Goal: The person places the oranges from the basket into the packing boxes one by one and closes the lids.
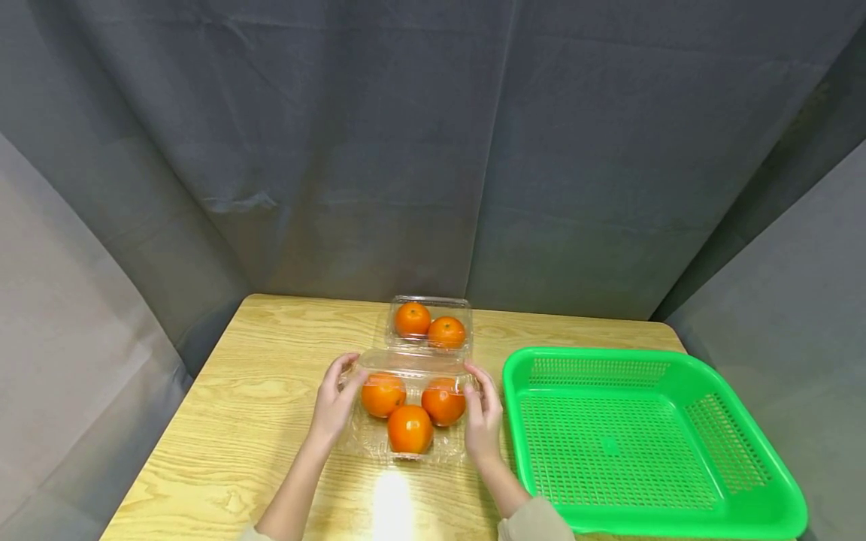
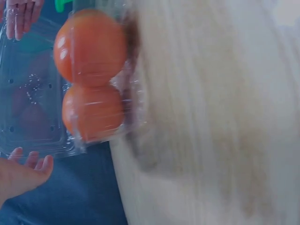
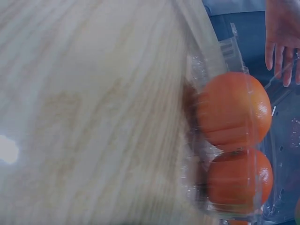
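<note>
A clear plastic clamshell box [image 1: 368,449] lies on the table with three oranges [image 1: 410,430] in it. Its transparent lid [image 1: 406,362] stands raised at the back, tilted over the fruit. My left hand [image 1: 333,398] is at the lid's left edge, its relaxed fingers [image 2: 32,161] by a corner. On the opposite edge is my right hand [image 1: 483,413], whose fingers [image 2: 23,21] look straight in the left wrist view. Whether the thumbs press the plastic cannot be made out. Two oranges [image 3: 234,110] show through the box wall in the right wrist view.
Behind the box, a second clear container [image 1: 436,303] holds two more oranges [image 1: 413,321]. A large green plastic basket [image 1: 609,522] stands on the wooden table [image 1: 223,421] to the right. Grey curtains [image 1: 379,150] hang behind the table and at both sides.
</note>
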Demonstrator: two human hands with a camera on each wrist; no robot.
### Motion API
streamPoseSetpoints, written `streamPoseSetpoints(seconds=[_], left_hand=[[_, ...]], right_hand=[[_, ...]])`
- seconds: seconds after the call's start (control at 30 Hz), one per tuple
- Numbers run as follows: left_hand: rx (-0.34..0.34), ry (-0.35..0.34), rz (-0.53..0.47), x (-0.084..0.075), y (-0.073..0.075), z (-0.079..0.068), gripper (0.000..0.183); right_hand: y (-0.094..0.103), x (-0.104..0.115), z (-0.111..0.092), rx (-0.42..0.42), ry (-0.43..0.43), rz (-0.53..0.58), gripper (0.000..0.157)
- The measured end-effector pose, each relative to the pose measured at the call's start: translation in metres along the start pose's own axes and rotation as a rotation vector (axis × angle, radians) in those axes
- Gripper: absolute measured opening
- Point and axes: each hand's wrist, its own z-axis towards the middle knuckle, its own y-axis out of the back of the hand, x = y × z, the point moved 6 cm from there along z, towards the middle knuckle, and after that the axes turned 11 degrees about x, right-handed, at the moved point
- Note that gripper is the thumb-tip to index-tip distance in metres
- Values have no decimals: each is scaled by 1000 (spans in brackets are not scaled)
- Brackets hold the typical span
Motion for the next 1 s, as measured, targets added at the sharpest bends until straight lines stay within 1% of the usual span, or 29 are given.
streamPoseSetpoints(seconds=[0.03,0.2,0.27,0.43,0.5,0.63,0.7,0.8,0.87,0.93,1.0], left_hand=[[-2,0,-9,2,0,-1,43],[11,-33,13,10,-2,-9,43],[16,-43,32,4,-3,-14,43],[23,-114,83,-15,-4,-27,43],[25,-155,113,-16,-5,-31,44],[20,-227,170,-14,-6,-37,44],[21,-267,205,-10,-7,-39,44],[29,-322,276,4,-7,-41,45],[34,-332,334,17,-8,-41,47],[43,-329,380,29,-8,-42,49],[52,-317,426,36,-8,-43,50]], right_hand=[[0,0,-2,11,11,-4,28],[-1,-1,-9,47,64,19,29],[-1,-4,-12,66,75,23,28],[1,-25,-23,117,103,6,27],[2,-30,-27,133,109,-17,28],[1,-21,-33,147,110,-108,28],[1,-13,-35,150,116,-146,28],[0,-5,-38,149,135,-200,28],[0,-7,-41,151,145,-225,29],[1,-13,-46,159,155,-248,31],[2,-23,-50,172,155,-252,32]])
